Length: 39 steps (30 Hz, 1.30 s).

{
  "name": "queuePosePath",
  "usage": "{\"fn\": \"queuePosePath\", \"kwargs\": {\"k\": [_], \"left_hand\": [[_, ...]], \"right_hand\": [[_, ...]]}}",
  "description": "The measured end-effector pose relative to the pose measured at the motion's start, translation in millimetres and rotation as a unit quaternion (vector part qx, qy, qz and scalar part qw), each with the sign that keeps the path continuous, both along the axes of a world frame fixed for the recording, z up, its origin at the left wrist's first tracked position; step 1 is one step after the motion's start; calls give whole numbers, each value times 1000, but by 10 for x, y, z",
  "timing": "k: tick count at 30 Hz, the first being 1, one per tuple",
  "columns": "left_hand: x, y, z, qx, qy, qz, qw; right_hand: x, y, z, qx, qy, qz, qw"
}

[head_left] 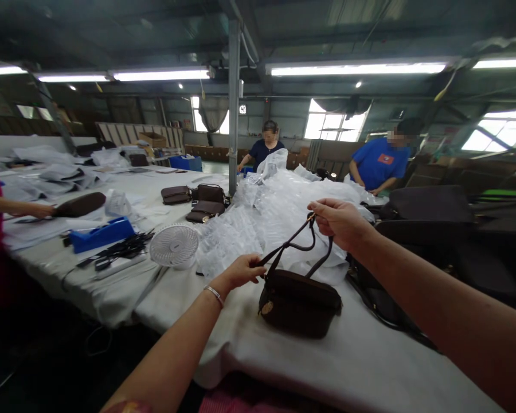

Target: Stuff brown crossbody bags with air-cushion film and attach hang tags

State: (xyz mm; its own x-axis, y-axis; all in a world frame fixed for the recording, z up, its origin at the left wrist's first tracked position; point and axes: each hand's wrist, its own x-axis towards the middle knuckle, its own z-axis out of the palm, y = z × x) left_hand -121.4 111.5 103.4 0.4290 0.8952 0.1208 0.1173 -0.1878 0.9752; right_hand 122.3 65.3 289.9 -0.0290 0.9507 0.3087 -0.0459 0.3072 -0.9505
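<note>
A small dark brown handbag (303, 304) with a round gold charm stands on the pale table covering in front of me. My right hand (337, 221) is raised above it, fingers pinched on the upper part of its strap (322, 261). Lower down, at the bag's left end, my left hand (241, 271) has its fingers closed on the strap near where it meets the bag. A silver bracelet (215, 295) circles my left wrist. Behind the bag lies a big heap of clear plastic bags (279, 212).
Dark bags (425, 223) are piled at the right. A white fan (174, 245), a blue tape dispenser (101, 234) and black cords (122, 252) lie to the left, with several brown bags (206, 202) beyond. A metal post (234, 109) rises mid-table. Co-workers stand behind and at the left.
</note>
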Motion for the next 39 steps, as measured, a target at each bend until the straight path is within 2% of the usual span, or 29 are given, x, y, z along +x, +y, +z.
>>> {"fn": "queuePosePath", "kwargs": {"k": [6,11,15,20,25,30,33,39], "left_hand": [[104,-27,-425,-82,-78,85,990],[193,-56,-619,-139,-112,84,980],[250,-69,-744,-134,-94,113,980],[204,-116,-864,-78,0,163,984],[-21,-138,-797,-19,24,210,977],[-102,1,-607,-50,-81,218,971],[-110,11,-502,-79,-172,185,964],[-227,-193,-378,-138,-302,63,941]], "right_hand": [[30,153,-197,-34,11,-39,999],[-42,218,-367,-61,2,-24,998],[-71,256,-479,-83,-1,-27,996],[-43,295,-557,-89,-10,-58,994],[33,258,-572,-75,-52,-83,992],[156,240,-496,-51,-31,-89,994],[201,241,-451,-54,-9,-68,996],[237,225,-454,-63,28,-60,996]]}}
